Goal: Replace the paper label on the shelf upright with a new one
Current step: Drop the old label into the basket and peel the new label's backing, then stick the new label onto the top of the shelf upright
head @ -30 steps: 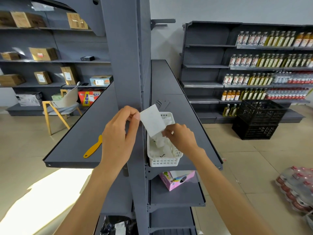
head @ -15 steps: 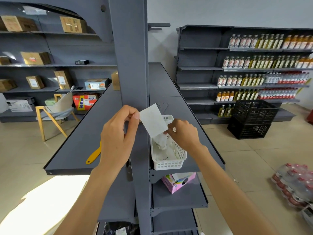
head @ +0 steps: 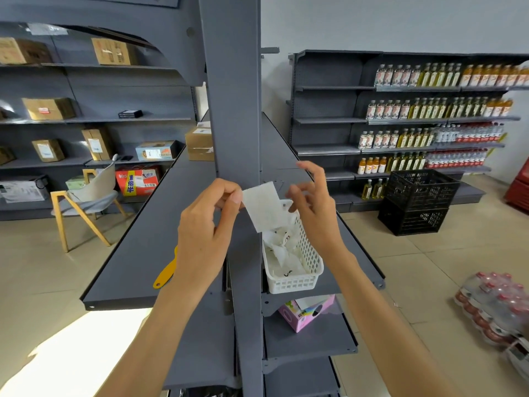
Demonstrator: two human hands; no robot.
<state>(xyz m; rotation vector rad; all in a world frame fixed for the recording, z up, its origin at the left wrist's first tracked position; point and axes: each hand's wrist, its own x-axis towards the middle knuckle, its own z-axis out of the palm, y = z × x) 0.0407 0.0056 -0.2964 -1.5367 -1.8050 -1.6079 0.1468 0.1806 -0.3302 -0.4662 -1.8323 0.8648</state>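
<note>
A white paper label (head: 264, 206) hangs in front of the grey shelf upright (head: 233, 110), pinched at its left edge by my left hand (head: 206, 230). My right hand (head: 313, 207) is at the label's right edge with fingers spread; thumb and forefinger touch or nearly touch the paper's corner. Below the label, a white plastic basket (head: 297, 279) on the right shelf holds several crumpled white papers. No label shows on the visible face of the upright.
A yellow scraper (head: 166, 272) lies on the left grey shelf (head: 137, 245). A pink box (head: 306, 313) sits on the shelf below the basket. Black crates (head: 418, 202) stand on the floor to the right, a wooden chair (head: 86, 196) to the left, bottle packs (head: 492, 305) at right.
My right hand rose from the label's lower right corner and spread its fingers beside the right edge. My left hand kept its pinch. The view shifted slightly.
</note>
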